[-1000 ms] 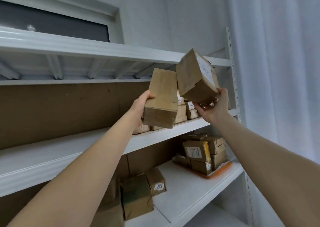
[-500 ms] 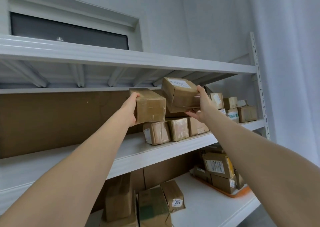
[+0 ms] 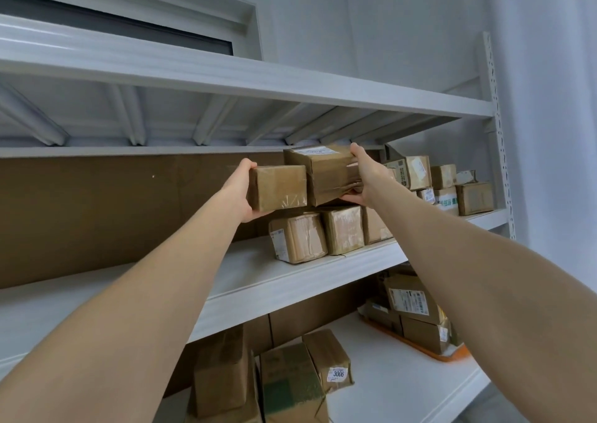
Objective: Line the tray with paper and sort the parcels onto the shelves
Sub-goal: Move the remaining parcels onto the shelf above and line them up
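My left hand [image 3: 239, 190] grips a small brown taped parcel [image 3: 279, 187] by its left end. My right hand [image 3: 365, 177] grips a larger brown parcel [image 3: 323, 172] with a white label on top, thumb over its upper right edge. Both parcels are side by side, touching, just above a row of taped parcels [image 3: 323, 233] that stand on the middle white shelf [image 3: 245, 277]. An orange tray [image 3: 452, 354] on the lower shelf at the right carries several stacked parcels.
More small parcels [image 3: 458, 190] fill the right end of the middle shelf. The upper shelf [image 3: 226, 73] hangs close over the held parcels. Three boxes [image 3: 290, 380], one numbered 3006, stand on the lower shelf's left. Brown backing board [image 3: 97, 209] lines the rear.
Both hands have carried their parcels forward and down to the middle shelf, levelling them from a tilt, and now hold them directly above the row of parcels there.
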### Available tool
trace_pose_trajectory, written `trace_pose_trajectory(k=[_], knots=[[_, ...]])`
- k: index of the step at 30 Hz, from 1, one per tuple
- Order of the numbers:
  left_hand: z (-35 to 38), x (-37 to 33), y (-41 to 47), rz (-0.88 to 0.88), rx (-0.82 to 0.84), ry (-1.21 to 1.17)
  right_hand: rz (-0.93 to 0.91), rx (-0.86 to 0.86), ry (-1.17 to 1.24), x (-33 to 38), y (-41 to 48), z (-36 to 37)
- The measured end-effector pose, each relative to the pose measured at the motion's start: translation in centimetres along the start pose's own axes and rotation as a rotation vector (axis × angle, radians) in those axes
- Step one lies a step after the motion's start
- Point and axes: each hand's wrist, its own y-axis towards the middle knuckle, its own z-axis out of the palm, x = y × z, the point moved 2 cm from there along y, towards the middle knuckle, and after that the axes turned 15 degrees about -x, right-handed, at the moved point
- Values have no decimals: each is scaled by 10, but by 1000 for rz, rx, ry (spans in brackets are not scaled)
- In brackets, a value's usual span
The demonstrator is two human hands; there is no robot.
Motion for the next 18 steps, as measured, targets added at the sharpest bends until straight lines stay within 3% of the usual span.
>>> trace_pose_trajectory(k=[11,18], knots=[[16,13,21,-41,-72,7,-10,-63,-83,-18,26,10],[21,23,21,-28,-181,197,-153,-132,-179,-29,33,9]])
